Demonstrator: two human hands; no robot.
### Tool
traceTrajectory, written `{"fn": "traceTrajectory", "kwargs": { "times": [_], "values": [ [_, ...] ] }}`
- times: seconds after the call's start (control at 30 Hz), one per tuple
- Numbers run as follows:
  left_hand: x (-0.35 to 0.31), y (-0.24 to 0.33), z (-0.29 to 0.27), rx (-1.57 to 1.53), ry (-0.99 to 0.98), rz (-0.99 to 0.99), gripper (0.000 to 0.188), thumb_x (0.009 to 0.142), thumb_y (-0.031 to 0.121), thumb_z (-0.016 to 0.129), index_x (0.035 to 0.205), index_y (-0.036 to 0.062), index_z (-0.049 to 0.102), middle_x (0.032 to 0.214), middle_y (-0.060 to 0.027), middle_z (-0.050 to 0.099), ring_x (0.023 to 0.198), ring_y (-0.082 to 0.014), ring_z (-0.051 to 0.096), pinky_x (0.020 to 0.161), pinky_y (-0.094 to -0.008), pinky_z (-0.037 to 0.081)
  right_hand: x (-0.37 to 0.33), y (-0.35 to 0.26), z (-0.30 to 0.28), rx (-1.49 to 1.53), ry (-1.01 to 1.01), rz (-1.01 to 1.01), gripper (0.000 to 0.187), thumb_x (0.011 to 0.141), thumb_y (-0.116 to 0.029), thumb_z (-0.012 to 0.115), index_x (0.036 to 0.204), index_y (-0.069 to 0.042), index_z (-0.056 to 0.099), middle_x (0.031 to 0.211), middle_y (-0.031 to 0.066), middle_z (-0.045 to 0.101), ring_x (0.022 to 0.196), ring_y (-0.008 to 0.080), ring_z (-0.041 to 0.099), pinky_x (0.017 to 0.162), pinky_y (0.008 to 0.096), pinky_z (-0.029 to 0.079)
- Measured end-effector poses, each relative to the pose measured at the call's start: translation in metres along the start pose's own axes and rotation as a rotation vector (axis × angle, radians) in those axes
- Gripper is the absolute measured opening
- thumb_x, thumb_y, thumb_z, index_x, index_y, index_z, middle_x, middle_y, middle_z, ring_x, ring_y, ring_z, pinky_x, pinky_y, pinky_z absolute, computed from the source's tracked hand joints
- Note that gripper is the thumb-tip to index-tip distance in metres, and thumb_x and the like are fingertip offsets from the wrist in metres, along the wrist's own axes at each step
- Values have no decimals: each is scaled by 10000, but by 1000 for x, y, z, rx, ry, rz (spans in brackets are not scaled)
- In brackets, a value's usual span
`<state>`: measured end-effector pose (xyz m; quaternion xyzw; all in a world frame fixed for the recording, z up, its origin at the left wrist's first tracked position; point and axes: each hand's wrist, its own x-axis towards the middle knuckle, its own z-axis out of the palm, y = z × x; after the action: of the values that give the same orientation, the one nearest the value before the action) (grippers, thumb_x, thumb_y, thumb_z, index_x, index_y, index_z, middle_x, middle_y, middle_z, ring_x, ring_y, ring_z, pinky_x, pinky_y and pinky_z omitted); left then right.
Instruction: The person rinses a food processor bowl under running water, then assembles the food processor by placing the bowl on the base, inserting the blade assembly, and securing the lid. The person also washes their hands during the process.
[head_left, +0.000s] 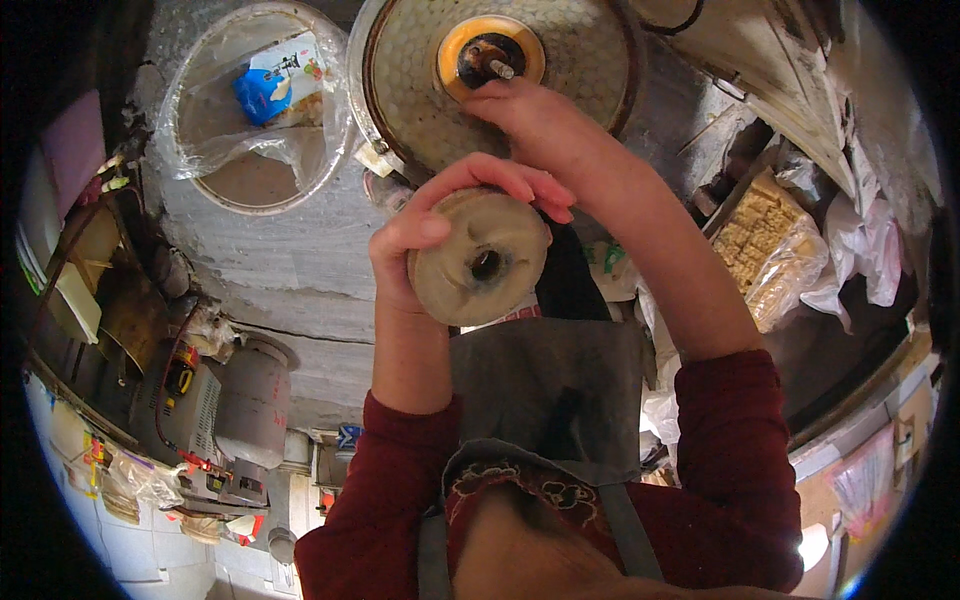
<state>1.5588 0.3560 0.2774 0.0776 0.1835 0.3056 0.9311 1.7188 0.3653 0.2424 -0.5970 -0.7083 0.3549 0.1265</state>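
A thick beige round disc [450, 285] with a dark hole in its middle and curved grooves on its face is in my left hand [405, 240]. The thumb lies on its near face and the other fingers curl over its upper rim. Farther away, my right hand [535, 120] reaches to the near edge of an orange ring [452, 50] in a round machine pan [410, 100]. Its fingers are bent together, and what they grip is hidden. A threaded bolt [502, 69] sticks out of the dark hub inside the ring. The pan's inside has a honeycomb-like pattern.
Left of the pan stands a round bucket [190, 190] lined with clear plastic, holding a blue and white packet [265, 95]. At the right, pale crumbly blocks [755, 235] lie in a plastic-lined box beside white bags [875, 250]. A grey cylinder [252, 400] is at lower left.
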Motion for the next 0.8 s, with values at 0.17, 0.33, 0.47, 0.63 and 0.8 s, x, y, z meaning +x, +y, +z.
{"fn": "traceTrajectory", "kwargs": {
  "times": [0.17,0.33,0.47,0.63,0.8],
  "values": [
    [2,-2,-1,22,15,-2,587,695,473,498,992,-34,509,1091,-318,523,940,-375,564,797,-451,471,-4,1,-19,-529,28,21,165,671,-41,567,777,-1,687,973,115,608,991,266,545,844,374,451],
    [2,-3,-5,8,35,-30,598,698,471,494,1010,-38,508,1104,-328,519,953,-374,567,812,-449,473,8,13,-29,-682,135,-129,188,690,-105,570,807,-32,698,995,85,595,1032,216,499,903,345,382],
    [3,-4,-6,-1,25,-44,600,702,468,491,1020,-41,505,1108,-334,517,954,-372,569,815,-443,476,7,15,-26,-658,162,-140,182,689,-108,556,815,8,620,1004,92,571,1011,245,512,860,353,429],
    [3,-2,-9,30,-25,-26,582,713,450,491,1030,-37,495,1102,-334,512,941,-373,565,803,-452,476,-10,-7,-11,-434,-60,69,197,684,-104,592,842,-1,647,1008,132,567,993,282,540,839,364,442],
    [0,8,-19,-206,-173,83,620,699,402,507,1091,-78,498,1109,-372,495,958,-406,562,820,-455,473,6,-17,4,64,53,-9,335,651,-71,632,970,24,590,991,173,561,980,338,552,819,406,470]
  ]
}}
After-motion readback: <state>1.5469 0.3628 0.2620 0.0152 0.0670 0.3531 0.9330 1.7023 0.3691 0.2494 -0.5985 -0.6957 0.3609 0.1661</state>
